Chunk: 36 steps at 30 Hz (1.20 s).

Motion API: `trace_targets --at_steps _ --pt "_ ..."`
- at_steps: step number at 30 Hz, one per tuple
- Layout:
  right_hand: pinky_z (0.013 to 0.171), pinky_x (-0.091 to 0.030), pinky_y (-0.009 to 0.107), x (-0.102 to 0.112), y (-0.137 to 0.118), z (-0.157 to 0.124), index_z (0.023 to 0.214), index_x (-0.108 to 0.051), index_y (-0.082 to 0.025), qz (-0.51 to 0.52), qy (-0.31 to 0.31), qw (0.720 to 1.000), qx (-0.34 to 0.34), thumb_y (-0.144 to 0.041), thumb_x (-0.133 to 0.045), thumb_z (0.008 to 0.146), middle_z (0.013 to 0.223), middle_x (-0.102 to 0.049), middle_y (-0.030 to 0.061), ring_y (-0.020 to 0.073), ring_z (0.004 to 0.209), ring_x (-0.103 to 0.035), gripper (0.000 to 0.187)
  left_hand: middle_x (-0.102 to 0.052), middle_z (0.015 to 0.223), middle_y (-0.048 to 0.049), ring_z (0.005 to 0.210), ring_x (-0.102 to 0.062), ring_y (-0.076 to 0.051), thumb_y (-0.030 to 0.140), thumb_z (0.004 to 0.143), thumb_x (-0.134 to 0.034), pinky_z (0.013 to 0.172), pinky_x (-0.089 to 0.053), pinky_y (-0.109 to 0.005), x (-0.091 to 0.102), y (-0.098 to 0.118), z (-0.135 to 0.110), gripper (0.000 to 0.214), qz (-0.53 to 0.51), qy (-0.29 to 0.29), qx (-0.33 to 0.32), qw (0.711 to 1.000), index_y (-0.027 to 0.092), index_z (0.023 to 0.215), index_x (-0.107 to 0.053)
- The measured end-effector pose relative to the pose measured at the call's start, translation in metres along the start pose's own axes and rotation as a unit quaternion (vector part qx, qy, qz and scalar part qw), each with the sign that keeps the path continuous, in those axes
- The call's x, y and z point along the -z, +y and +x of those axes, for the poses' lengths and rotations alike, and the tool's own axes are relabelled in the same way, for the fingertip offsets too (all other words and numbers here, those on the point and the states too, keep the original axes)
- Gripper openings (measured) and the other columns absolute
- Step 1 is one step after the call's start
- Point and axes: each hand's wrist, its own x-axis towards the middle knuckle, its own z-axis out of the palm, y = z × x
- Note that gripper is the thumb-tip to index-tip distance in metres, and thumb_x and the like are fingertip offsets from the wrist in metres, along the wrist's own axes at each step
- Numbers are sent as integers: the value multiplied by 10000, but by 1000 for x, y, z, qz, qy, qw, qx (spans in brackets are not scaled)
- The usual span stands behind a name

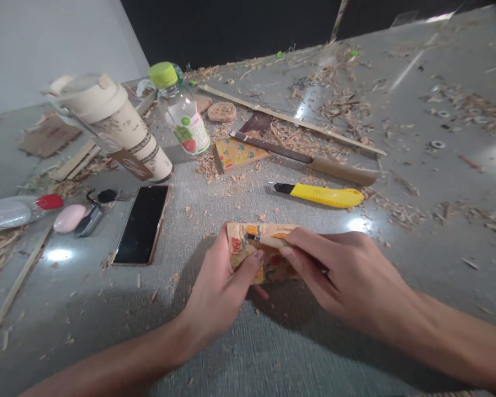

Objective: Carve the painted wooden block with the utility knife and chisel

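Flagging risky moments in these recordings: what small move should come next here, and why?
Probably shift the left hand slightly farther from the slim tool before any stroke: the right hand holds that tool over the patterned board with its metal end pointing toward the left hand, whose thumb lies close by. A slip could nick it.

I have room to slide the left hand (217,281) toward the flat, black-screened rectangular phone (141,225). Beyond it, the tall cream cup (126,132) and clear, green-capped plastic bottle (186,121) stand in my way; ahead of the right hand (351,270), the yellow plastic cutter (326,196) obstructs a low pass.
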Motion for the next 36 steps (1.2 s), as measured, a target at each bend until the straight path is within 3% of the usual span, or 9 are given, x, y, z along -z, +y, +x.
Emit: trace_targets --at_steps 10,15,17,21,24,27,31,34,36 --pt "468 -232 286 -5 -3 -1 854 -573 -222 -15 10 1000 11 -285 -440 1147 581 -478 -67 91 449 -376 328 -737 1274 -123 928 -779 -228 488 1052 -696 543 -669 -274 -1 -4 -2 405 23 11 -17 1000 210 1321 -575" --pt "484 -259 282 -3 -12 3 824 -569 -235 107 -35 990 -81 -362 -466 1149 549 -438 -83 91 448 -348 364 -739 1331 -94 1187 -737 -229 379 1073 -684 1003 -648 -374 0 -5 -1 308 87 50 -78 992 215 1320 -600" --pt "505 -288 278 -4 -14 5 796 -558 -238 162 -54 978 -118 -378 -456 1146 573 -481 -71 97 486 -382 391 -736 1355 -84 1230 -719 -216 364 1081 -675 1090 -600 -380 0 -6 0 293 90 55 -92 990 220 1325 -599" --pt "533 -356 261 -4 -11 8 757 -521 -239 281 -75 942 -165 -452 -431 1146 654 -529 -46 110 583 -441 453 -752 1330 -77 1209 -733 -206 395 1083 -676 1056 -625 -361 0 -6 2 296 74 57 -91 991 222 1312 -606" --pt "497 -339 258 6 -5 11 742 -502 -242 319 -35 933 -162 -517 -415 1151 650 -458 -53 104 564 -408 501 -767 1283 -79 1127 -768 -219 437 1061 -704 835 -696 -314 -1 -4 3 325 45 46 -47 997 223 1283 -600" --pt "476 -290 271 20 6 16 744 -522 -236 214 38 965 -148 -518 -450 1146 618 -405 -67 95 524 -358 496 -770 1253 -84 1040 -788 -225 446 1046 -721 618 -680 -248 -3 -2 2 341 1 28 -12 1000 223 1266 -585" --pt "546 -314 297 29 37 24 847 -633 -217 -24 68 993 -98 -367 -545 1105 629 -501 -56 103 529 -402 311 -786 1164 -77 889 -767 -172 404 1030 -742 553 -645 -197 -4 2 2 304 -22 27 -4 999 202 1203 -596" --pt "703 -436 314 25 61 27 1074 -736 -186 -73 46 993 -78 -315 -491 1115 948 -744 66 168 787 -650 280 -788 1122 -72 829 -744 -157 399 1007 -759 528 -632 -191 -3 6 3 297 -27 37 9 999 194 1162 -610" --pt "794 -492 354 22 70 29 1324 -714 -181 -72 45 994 -70 -356 -487 1107 1220 -764 128 231 966 -714 359 -778 1052 -58 780 -730 -150 433 995 -764 526 -633 -200 -2 7 3 308 -23 46 18 999 191 1119 -618"
